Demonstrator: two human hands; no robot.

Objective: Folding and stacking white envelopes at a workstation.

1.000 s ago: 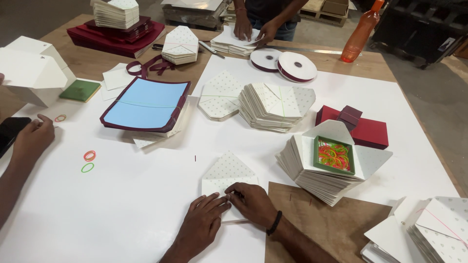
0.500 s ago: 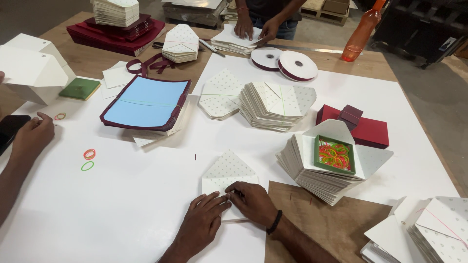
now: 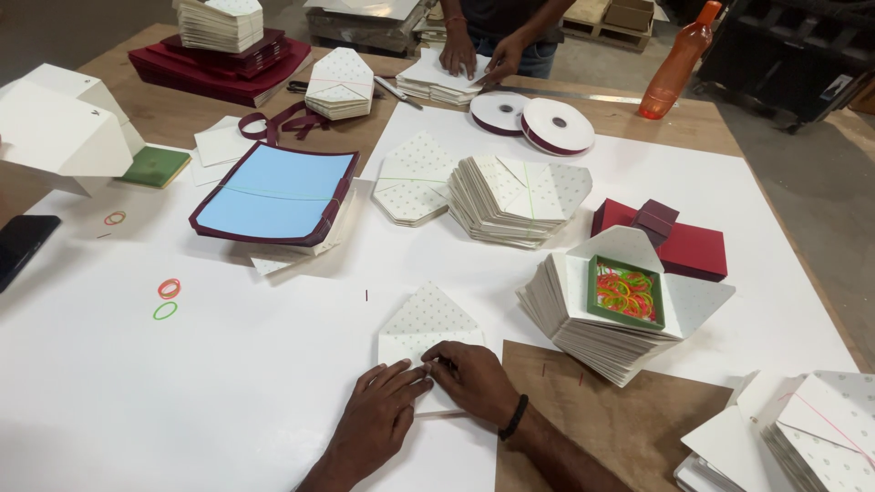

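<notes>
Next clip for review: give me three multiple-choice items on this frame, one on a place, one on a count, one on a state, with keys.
1. Where does the small green tray of rubber bands sit?
A. on the stack of unfolded envelopes right of the hands
B. on the blue-topped bundle
C. on the bare wood

2. How many ribbon spools lie at the far edge of the white sheet?
A. one
B. two
C. four

3. How is the top flap of the dotted envelope under the left hand and right hand?
A. torn off
B. folded shut
C. open, pointing away

Key: 1 A, the tray rests on that stack; 2 B, two discs lie side by side; 3 C, the triangular flap lies open.
</notes>
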